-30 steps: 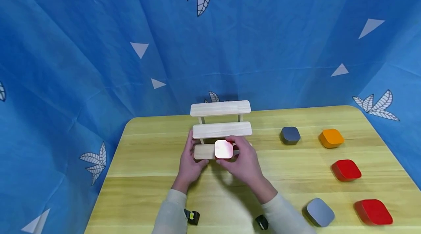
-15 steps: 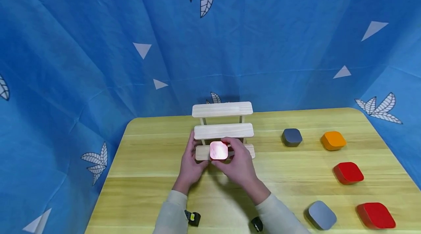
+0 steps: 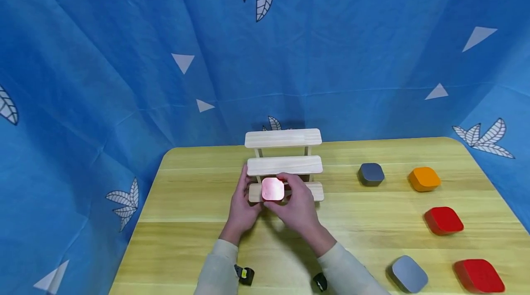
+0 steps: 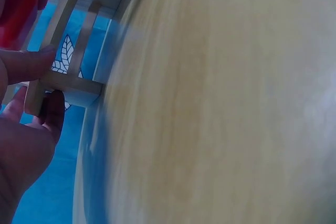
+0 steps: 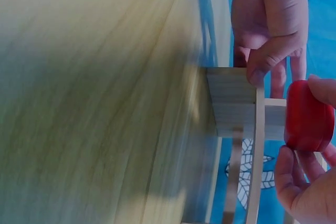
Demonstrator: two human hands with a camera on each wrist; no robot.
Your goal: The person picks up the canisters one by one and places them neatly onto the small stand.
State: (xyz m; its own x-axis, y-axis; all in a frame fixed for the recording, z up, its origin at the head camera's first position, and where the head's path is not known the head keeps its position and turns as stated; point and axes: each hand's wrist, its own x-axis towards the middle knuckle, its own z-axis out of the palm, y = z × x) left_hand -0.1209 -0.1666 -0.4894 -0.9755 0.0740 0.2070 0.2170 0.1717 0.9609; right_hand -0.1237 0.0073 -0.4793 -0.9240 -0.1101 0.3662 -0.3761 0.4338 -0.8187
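A pale wooden three-tier stand (image 3: 285, 165) rises at the back of the table in the head view. My left hand (image 3: 242, 210) grips the left end of its lowest plank (image 3: 312, 191), thumb in front and fingers behind, as the left wrist view shows. Between thumb and fingers, my right hand (image 3: 298, 207) pinches a red rounded-square block (image 5: 308, 119). Glare whitens the top of this block in the head view. The right wrist view shows a gap between the block and the lowest plank's edge, so it appears held above that plank.
To the right on the wooden table (image 3: 190, 240) lie a dark blue block (image 3: 371, 174), an orange block (image 3: 424, 179), a red block (image 3: 444, 220), another red block (image 3: 479, 276) and a grey-blue block (image 3: 408, 274). A blue patterned cloth (image 3: 124, 55) hangs behind.
My right hand has carried the red block leftward over the lowest plank, towards my left hand. The left hand keeps its grip on the stand. The head view has shifted slightly.
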